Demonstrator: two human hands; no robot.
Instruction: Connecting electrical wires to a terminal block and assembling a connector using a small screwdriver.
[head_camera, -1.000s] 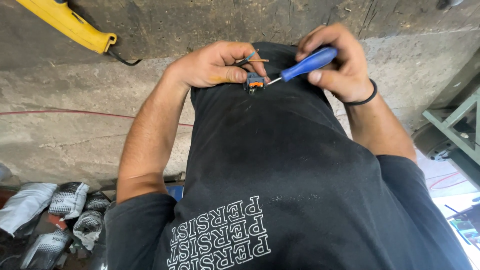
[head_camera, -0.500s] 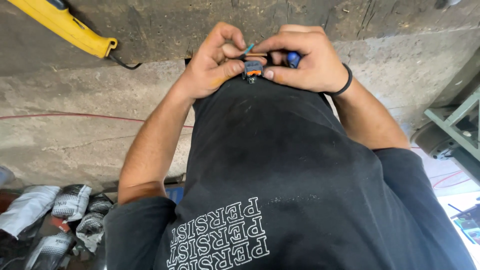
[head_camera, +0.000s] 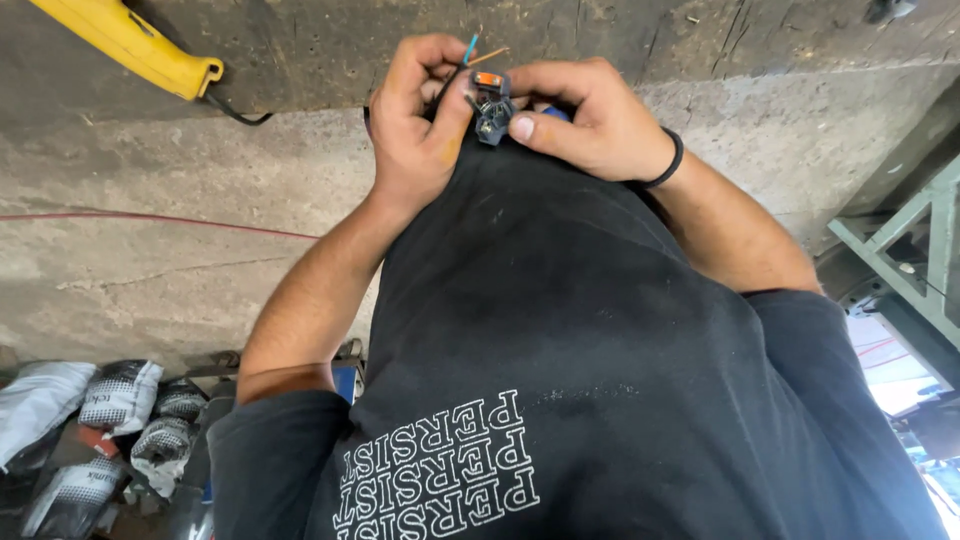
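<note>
Both hands pinching small black plug (head_camera: 492, 112) with orange tab | left hand (head_camera: 418, 120) gripping at 9 o'clock | right hand (head_camera: 585, 120) at 3 o'clock | wires (head_camera: 478, 52) sticking out at 12

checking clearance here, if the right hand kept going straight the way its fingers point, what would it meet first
The right hand points toward the left hand; it would first press into the small black connector pinched between them, then the left fingers, though depth is unclear.

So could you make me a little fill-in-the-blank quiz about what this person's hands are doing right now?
1. Both hands hold a small dark connector with an ____ tab on top.
2. The right hand wears a ____ band at the wrist.
3. The long tool lying on the concrete at upper left is ____.
4. Thin wires stick out of the connector, above the ____ hand.

Missing words: orange; black; yellow; left
</note>
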